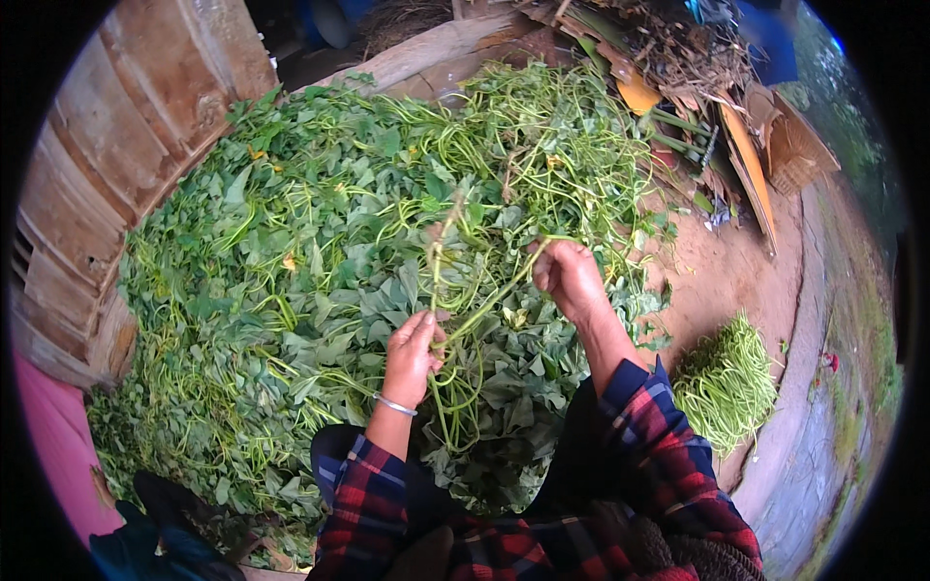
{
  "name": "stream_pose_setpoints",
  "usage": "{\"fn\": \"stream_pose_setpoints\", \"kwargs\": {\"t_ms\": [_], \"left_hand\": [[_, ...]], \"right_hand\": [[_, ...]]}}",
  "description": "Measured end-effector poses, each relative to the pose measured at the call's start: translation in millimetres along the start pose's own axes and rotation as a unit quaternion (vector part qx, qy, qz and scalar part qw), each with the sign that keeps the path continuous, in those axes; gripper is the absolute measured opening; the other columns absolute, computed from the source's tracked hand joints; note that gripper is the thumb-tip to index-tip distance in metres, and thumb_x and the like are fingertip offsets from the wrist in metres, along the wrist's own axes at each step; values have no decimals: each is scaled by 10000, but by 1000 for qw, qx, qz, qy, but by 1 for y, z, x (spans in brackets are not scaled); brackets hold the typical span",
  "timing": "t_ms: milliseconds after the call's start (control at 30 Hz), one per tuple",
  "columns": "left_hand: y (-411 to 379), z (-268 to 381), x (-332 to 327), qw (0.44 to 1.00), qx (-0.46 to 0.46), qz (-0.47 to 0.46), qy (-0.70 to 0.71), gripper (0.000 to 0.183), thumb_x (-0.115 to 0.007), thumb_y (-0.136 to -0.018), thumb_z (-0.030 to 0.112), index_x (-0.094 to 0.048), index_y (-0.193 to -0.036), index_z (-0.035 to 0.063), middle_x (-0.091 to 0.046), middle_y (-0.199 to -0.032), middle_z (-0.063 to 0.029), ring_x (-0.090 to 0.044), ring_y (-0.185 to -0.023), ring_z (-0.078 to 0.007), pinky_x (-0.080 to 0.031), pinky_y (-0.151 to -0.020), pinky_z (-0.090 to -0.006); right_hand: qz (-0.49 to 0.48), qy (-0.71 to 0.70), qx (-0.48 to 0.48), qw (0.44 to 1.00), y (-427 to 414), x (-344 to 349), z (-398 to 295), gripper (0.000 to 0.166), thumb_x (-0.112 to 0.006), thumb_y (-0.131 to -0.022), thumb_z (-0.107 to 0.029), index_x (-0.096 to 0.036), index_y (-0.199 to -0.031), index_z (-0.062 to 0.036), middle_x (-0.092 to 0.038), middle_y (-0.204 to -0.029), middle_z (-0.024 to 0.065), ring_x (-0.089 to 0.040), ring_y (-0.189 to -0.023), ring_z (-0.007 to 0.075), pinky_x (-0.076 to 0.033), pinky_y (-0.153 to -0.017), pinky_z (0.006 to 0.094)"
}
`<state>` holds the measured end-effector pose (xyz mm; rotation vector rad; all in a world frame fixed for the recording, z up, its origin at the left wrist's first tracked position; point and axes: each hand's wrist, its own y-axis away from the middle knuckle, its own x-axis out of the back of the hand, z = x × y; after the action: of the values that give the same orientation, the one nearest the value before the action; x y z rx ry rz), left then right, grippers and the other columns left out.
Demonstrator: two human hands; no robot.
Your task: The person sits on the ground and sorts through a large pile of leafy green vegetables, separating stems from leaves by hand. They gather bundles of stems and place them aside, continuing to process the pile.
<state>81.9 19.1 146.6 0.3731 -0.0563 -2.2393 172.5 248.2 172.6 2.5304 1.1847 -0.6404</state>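
Note:
A long green vine stem (498, 296) runs between my two hands above a wide heap of leafy green vines (349, 247). My left hand (412, 357), with a metal bangle at the wrist, pinches its lower end, along with another stem that rises upward and is blurred at its top. Looped stems hang below this hand. To the right and higher, my right hand (567, 274) is closed around the upper part of the long stem, where it bends over the fingers. Leaves of the heap lie beneath both hands.
A pile of trimmed green stems (726, 388) lies on the earthen ground at right. Wooden panels (138, 102) stand at left. Dry plant scraps (676, 51) and a woven basket (799, 145) are at upper right. Part of another person, in pink cloth (62, 436), shows at lower left.

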Motion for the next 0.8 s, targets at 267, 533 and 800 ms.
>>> {"fn": "stream_pose_setpoints", "kwargs": {"t_ms": [267, 533, 800], "left_hand": [[-9, 5, 18, 996, -44, -16, 76, 262, -481, -935, 250, -544, -1001, 4, -429, -622, 17, -387, -464, -64, -293, -400, -198], [-9, 6, 19, 990, -21, -97, 103, 266, -488, -922, 250, -530, -932, -13, -365, -533, 7, -309, -418, -86, -273, -385, -230], [-1, 2, 17, 977, 41, -195, 70, 263, -471, -924, 215, -543, -962, -35, -344, -516, 7, -289, -421, -85, -252, -386, -225]], "right_hand": [[123, 86, -21, 988, -13, 55, -25, 169, -531, -831, -153, -601, -777, -9, -538, -602, 33, -440, -451, 100, -331, -406, 227], [92, 269, 172, 943, -18, 40, 1, 139, -551, -864, -133, -644, -896, -35, -625, -767, 46, -573, -685, 137, -449, -615, 243], [-73, 239, 79, 965, -27, 31, 11, 262, -575, -886, -171, -619, -1095, -20, -640, -1028, 61, -571, -934, 132, -436, -868, 279]]}}
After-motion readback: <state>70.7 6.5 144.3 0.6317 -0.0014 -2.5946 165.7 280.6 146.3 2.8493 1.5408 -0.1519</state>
